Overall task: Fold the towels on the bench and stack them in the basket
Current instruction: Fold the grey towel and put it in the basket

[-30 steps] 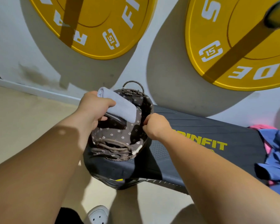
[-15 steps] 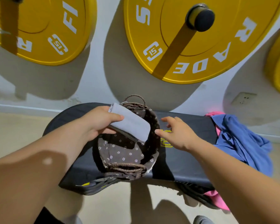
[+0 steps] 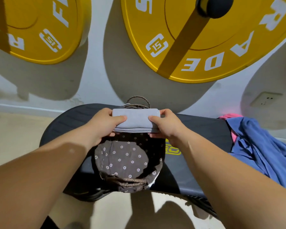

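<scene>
A folded grey towel [image 3: 136, 120] is held level over the far part of the basket [image 3: 127, 159], a woven basket lined with brown flowered cloth that stands on the black bench [image 3: 196, 129]. My left hand [image 3: 104, 124] grips the towel's left end, thumb on top. My right hand [image 3: 165, 124] grips its right end the same way. A crumpled blue towel [image 3: 261, 149] lies on the bench at the right, with a pink one [image 3: 233, 116] partly hidden under it.
Two large yellow weight plates [image 3: 205, 40] hang on the white wall just behind the bench. A wall socket [image 3: 264, 98] sits low at the right. Beige floor [image 3: 15, 133] lies to the left of the bench and in front of it.
My right hand has left the basket rim and taken the towel's right end. The towel has turned level over the basket, held by both hands.
</scene>
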